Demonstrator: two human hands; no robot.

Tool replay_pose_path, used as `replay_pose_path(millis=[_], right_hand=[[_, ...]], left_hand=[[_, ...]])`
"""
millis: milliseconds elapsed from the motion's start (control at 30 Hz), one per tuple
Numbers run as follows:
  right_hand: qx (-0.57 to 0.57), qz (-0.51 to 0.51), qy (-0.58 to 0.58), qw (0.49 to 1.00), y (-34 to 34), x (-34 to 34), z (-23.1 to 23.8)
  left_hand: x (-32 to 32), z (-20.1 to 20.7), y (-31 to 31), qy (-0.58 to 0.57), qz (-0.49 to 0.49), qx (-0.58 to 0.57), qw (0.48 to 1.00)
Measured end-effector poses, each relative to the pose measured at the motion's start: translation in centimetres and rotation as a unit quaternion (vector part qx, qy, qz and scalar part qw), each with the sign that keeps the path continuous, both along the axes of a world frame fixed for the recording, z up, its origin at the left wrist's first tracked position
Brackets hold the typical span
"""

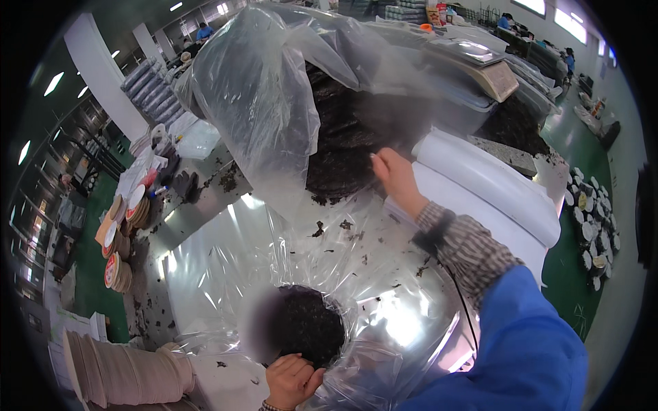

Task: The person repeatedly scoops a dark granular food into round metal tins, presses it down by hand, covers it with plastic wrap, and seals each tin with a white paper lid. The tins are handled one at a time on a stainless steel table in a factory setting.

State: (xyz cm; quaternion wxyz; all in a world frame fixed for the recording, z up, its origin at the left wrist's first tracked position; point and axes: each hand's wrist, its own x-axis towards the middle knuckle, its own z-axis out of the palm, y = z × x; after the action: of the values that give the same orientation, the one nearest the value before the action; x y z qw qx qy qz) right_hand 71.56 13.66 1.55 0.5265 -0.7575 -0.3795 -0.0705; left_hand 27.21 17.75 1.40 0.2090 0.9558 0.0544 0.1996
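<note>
A round, dark cake of flaky material that looks like dried seaweed (308, 325) lies on crinkled clear plastic film (226, 257) on the shiny table. At its near edge, my left hand (295, 381) has its fingers curled inward; what they grip is hidden. Farther off, my right hand (399, 179) is closed beside a large dark heap of the same material (336, 164), and whatever is in its fingers cannot be made out. A clear plastic sheet (253, 96) drapes over the heap. Blurred patches hide part of the cake and part of the heap.
Right of the heap lie a white roll (493, 181) and a grey slab (504, 156). A scale (473, 65) stands behind. At left are stacked round labels (118, 272) and a beige spool (130, 370). A thin black cable (468, 308) runs past my right sleeve. People work far back.
</note>
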Motion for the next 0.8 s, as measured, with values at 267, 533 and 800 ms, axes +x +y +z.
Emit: replay_pose_path(millis=[267,533,800], right_hand=[[-0.121,0.343,-0.098,0.926,3.7,-8.4,2.2],[-0.409,0.192,-0.293,0.843,4.1,6.0,-7.0],[-0.301,0.290,-0.043,0.907,-0.7,7.5,-6.3]], left_hand=[[0.2,1.7,1.8,-0.148,0.258,-0.083,0.951],[-0.5,-0.3,2.6,-0.093,0.204,0.003,0.975],[-0.3,-0.9,2.7,-0.086,0.203,0.008,0.975]])
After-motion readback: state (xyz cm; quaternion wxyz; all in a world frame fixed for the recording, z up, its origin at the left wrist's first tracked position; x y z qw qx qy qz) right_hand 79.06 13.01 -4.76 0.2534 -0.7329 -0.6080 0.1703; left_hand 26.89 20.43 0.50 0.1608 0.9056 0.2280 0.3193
